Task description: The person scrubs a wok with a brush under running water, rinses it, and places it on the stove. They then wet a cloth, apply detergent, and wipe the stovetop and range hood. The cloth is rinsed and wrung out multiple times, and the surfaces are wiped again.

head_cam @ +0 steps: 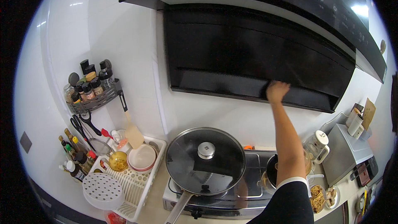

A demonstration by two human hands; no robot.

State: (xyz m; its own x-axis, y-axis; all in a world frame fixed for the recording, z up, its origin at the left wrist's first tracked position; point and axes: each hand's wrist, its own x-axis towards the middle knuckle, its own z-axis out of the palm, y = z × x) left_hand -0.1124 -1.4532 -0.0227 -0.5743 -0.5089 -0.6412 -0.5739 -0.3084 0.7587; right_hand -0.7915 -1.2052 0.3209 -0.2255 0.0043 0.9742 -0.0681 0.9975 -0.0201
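Note:
My right hand (277, 92) is raised against the lower edge of the black range hood's panel (224, 81). It looks blurred with its fingers curled, and whether they grip the edge cannot be made out. My left hand is out of view. Below and left of my raised arm, a large pan with a long metal handle (179, 208) sits on the stove (253, 174). A dark glass lid (186, 165) with a round metal knob (206, 150) covers it. Behind my forearm, a pot (271, 169) on the right burner is partly hidden.
At left stand a white dish rack (136, 189) with bowls and a perforated white container (103, 189), several bottles (76, 146), and a wall shelf of spice jars (93, 96). To the right are a glass pitcher (315, 146), a microwave-like appliance (348, 149) and plates of food (317, 197).

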